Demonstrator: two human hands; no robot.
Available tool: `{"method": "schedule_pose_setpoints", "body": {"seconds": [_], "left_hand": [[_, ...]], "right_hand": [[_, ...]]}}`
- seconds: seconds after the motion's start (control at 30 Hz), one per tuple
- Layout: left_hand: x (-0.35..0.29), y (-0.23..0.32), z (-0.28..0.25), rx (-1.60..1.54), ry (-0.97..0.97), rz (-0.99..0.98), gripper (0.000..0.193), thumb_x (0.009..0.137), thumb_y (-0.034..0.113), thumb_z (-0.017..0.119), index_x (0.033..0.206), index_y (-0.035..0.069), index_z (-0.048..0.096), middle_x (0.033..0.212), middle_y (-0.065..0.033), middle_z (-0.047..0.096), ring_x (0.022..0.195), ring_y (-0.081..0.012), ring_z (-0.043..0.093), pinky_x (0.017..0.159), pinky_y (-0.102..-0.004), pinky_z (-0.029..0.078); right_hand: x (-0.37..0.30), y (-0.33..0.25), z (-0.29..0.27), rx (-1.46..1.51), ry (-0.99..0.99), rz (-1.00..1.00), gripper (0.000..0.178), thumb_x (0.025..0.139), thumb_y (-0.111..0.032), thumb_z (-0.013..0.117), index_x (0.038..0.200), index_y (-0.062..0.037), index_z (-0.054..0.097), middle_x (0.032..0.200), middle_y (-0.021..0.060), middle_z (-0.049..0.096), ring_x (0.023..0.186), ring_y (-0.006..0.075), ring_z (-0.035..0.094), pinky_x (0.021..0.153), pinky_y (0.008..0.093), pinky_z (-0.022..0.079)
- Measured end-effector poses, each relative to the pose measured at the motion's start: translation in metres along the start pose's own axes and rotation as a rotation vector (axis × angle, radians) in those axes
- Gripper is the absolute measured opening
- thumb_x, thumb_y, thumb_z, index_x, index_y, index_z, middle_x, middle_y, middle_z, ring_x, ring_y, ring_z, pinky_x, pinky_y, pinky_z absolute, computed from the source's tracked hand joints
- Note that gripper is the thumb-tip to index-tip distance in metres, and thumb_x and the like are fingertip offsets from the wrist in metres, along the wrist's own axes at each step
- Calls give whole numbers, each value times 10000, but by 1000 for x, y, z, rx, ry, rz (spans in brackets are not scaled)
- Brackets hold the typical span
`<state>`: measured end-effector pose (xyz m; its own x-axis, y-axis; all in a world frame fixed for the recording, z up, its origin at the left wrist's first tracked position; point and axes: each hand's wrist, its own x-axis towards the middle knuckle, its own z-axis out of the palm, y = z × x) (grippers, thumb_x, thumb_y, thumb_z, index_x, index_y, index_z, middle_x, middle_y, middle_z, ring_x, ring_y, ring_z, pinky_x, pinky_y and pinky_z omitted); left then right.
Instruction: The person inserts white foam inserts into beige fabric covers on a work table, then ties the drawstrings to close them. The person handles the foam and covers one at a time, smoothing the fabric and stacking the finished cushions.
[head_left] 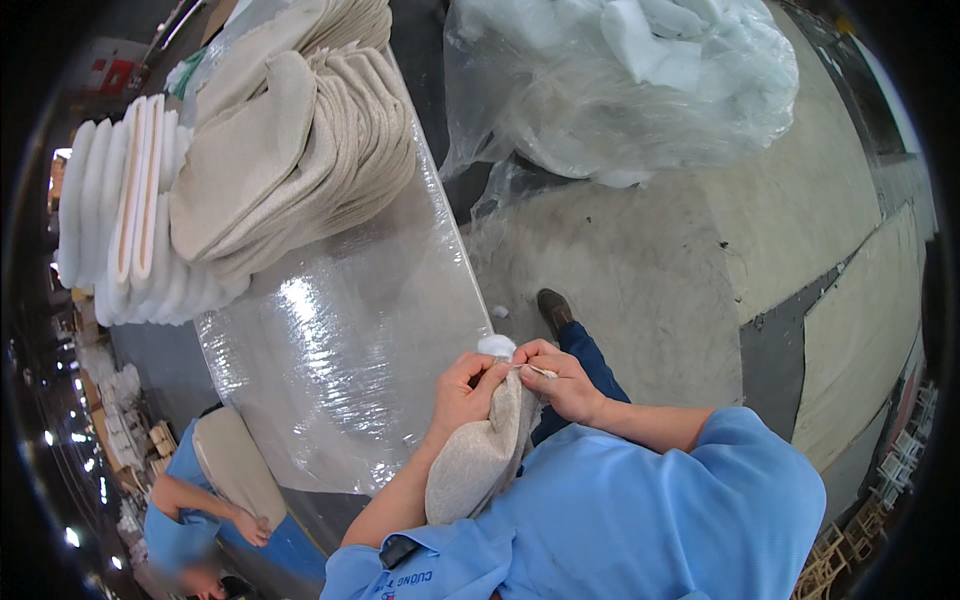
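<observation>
Two bare hands meet at the narrow end of a beige cloth piece (470, 465), and from where I stand both look pinched close. The left hand (463, 392) nips the cloth between thumb and fingers; the right hand (565, 385) grips the same end just beside it, with a small pale strip at its fingertips, too fine for me to make out. A white tuft (496, 346) pokes out just beyond the grip, while the plump body of the cloth hangs below it, between the left forearm and the blue shirt (640, 500).

To my eye, good work here means letting the left hand anchor the edge while the right gathers in short, even pinches. I'd want the tuft eased inward with the thumbs rather than dragged, since loose fluff would probably tear or snag. The hanging weight could twist the mouth, so the forearm's support seems worth having.

Left of the grip lies a plastic-covered table (400, 300); a stack of beige cloth pieces (330, 150) sits farther up it, well apart from the fingers. Beyond the grip, up and to the right, bulges a clear bag of white filling (640, 90).
</observation>
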<state>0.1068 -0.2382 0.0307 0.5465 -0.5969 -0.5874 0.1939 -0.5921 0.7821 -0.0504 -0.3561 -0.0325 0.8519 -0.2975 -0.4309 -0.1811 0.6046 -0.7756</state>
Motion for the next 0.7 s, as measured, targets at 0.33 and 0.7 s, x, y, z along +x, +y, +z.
{"method": "schedule_pose_setpoints", "body": {"seconds": [0.33, 0.7], "left_hand": [[25, -9, -7, -36, 41, -126, 160, 956, 180, 794, 1007, 29, 811, 912, -48, 639, 843, -155, 630, 765, -308, 494], [69, -64, -21, -185, -124, -286, 187, 987, 186, 767, 1016, 13, 834, 991, -37, 689, 905, -136, 674, 799, -287, 522]], "right_hand": [[23, 7, -3, 45, 25, 252, 326, 1088, -308, 634, 1079, -2, 746, 1235, 27, 511, 1040, 126, 498, 879, 283, 416], [53, 61, -21, -113, -71, 261, 342, 1098, -340, 624, 1049, -17, 727, 1141, 30, 494, 1033, 152, 487, 907, 308, 424]]}}
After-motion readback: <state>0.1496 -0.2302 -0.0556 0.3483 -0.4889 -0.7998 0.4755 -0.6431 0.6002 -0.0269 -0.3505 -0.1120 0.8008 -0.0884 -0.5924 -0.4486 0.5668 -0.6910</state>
